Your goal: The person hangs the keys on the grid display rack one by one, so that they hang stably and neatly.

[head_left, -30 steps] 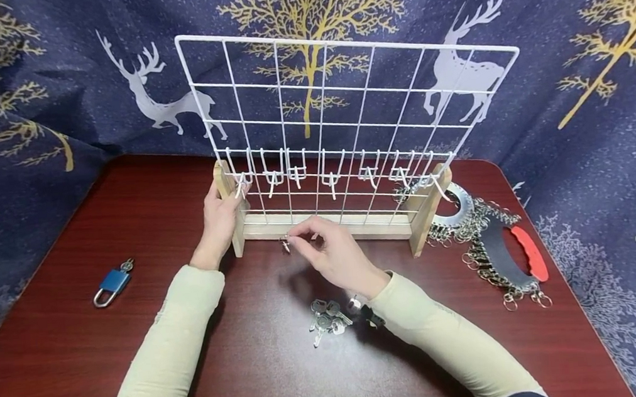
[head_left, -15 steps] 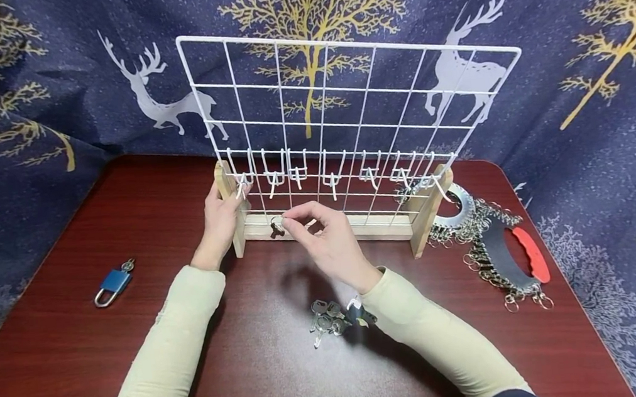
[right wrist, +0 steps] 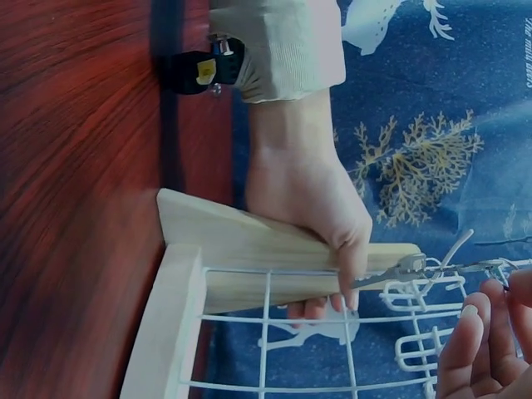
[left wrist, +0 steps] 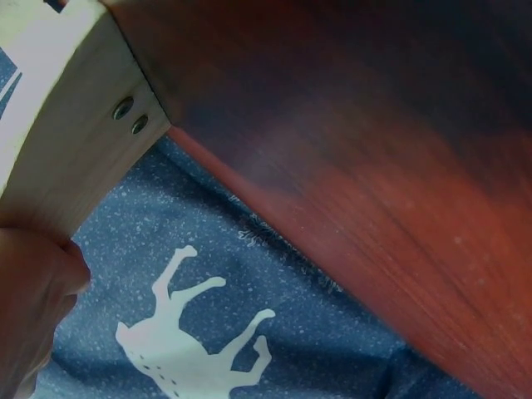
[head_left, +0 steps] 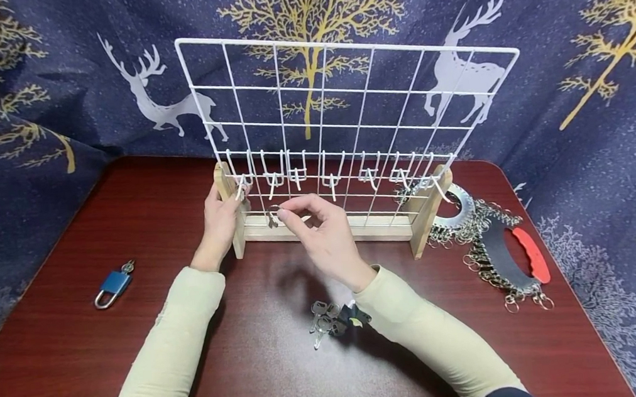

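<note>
A white wire grid rack [head_left: 351,98] stands on a wooden base [head_left: 275,230], with a row of white hooks [head_left: 331,178] across its lower part. My left hand [head_left: 220,216] grips the wooden side post [left wrist: 91,125] at the rack's left end. Thumb and forefinger of my right hand [head_left: 327,235] pinch a key ring [right wrist: 490,266], from which a metal key [right wrist: 403,270] hangs. In the head view the key dangles in front of the grid's lower left part, below the hooks. The right wrist view shows the key overlapping the left hand's fingers.
Several loose keys [head_left: 322,324] lie in a pile below my right hand. A blue padlock [head_left: 114,282] with a key in it lies at left. Several rings hang around a dark curved holder with a red handle [head_left: 530,255] and a silver ring-shaped holder [head_left: 461,208], at right.
My right hand has risen and shifted slightly left with the key ring, bringing the key from below the wooden base's front up before the grid. The left hand keeps its place.
</note>
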The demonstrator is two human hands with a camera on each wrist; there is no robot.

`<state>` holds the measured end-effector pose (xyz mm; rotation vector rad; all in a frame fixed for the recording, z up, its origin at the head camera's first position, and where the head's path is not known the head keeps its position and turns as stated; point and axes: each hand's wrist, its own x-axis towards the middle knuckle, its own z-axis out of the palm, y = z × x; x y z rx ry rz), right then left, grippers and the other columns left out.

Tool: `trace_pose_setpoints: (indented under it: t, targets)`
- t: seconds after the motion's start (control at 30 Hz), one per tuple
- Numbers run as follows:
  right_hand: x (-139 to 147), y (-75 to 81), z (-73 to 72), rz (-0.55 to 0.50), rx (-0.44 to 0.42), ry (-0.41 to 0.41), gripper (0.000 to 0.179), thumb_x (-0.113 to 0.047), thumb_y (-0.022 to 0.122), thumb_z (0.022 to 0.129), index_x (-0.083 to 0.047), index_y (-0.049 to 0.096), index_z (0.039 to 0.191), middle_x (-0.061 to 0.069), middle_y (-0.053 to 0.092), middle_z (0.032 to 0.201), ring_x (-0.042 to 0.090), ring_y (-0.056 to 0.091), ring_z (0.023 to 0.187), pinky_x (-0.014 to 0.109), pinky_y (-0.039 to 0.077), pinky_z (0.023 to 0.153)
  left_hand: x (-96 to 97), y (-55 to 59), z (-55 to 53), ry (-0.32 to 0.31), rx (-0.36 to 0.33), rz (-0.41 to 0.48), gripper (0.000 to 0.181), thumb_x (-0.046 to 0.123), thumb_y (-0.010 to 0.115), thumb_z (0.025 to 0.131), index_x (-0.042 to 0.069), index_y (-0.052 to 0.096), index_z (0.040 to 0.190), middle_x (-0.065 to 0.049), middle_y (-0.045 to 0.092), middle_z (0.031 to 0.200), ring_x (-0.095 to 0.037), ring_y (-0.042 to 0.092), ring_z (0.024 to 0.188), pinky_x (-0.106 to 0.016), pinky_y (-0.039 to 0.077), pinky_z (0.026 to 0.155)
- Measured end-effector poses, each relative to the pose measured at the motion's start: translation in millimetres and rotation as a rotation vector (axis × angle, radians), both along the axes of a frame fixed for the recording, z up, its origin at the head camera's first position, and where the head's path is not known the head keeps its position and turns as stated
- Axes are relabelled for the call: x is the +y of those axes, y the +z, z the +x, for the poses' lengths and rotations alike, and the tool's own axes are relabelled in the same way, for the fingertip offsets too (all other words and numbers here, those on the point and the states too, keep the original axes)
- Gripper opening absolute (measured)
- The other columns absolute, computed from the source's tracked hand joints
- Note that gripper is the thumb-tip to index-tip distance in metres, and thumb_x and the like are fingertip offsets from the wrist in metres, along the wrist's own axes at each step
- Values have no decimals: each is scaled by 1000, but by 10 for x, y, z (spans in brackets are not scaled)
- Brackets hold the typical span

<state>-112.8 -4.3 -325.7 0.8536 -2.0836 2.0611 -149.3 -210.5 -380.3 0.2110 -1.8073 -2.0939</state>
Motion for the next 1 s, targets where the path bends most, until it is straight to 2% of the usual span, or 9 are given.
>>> trace_pose_setpoints:
  t: [0.1, 0.23, 0.33, 0.47, 0.6, 0.8, 1.0]
  targets:
    - [-26, 23, 7, -12, 7, -12, 10, -13, 69, 91, -5, 70, 97, 2, 70, 96, 14, 59, 73, 24, 48, 57, -3, -1, 2, 2, 0, 1, 28, 7, 60, 95, 5, 53, 122, 0, 63, 99, -12, 60, 90, -36, 52, 78]
    - [-64, 44, 16, -39, -8, -30, 12, -11, 69, 91, -2, 69, 98, 5, 70, 97, 13, 60, 75, 22, 47, 58, -8, 7, 11, 25, -23, -60, 33, 8, 60, 95, 3, 52, 127, 1, 60, 101, -11, 58, 90, -36, 53, 82]
    - [-86, 44, 21, -59, -24, -46, 13, -11, 69, 91, -1, 69, 99, 7, 70, 98, 13, 60, 78, 22, 47, 60, -6, 17, 14, 24, -33, -60, 30, 5, 56, 95, 2, 52, 124, 0, 59, 102, -9, 59, 90, -36, 53, 84]
    - [-102, 33, 20, -71, -39, -67, 13, -13, 69, 91, -2, 69, 99, 8, 70, 98, 13, 59, 77, 22, 46, 61, -4, 19, 12, 16, -31, -42, 22, 3, 54, 95, 6, 54, 116, -1, 61, 100, -11, 62, 86, -34, 55, 80]
    - [-110, 27, 16, -65, -47, -75, 14, -14, 69, 91, -2, 70, 99, 9, 71, 98, 13, 58, 76, 22, 45, 60, -11, 16, 16, 22, -30, -75, 24, 7, 58, 94, 9, 54, 118, 0, 61, 98, -10, 62, 78, -34, 54, 76]
    - [-116, 39, 13, -54, -80, -87, 13, -11, 70, 90, -1, 70, 99, 10, 71, 99, 12, 56, 71, 20, 44, 58, -17, 6, 9, 27, -32, -94, 33, 12, 63, 93, 1, 52, 123, 3, 61, 94, -15, 63, 78, -34, 53, 74]
    - [-117, 162, 70, -45, -84, -94, 12, -1, 68, 89, 7, 67, 99, 19, 69, 94, 16, 53, 69, 20, 42, 58, -20, -1, 2, 31, -32, -99, 35, 12, 64, 93, -1, 52, 122, 3, 62, 90, -20, 64, 79, -35, 54, 73]
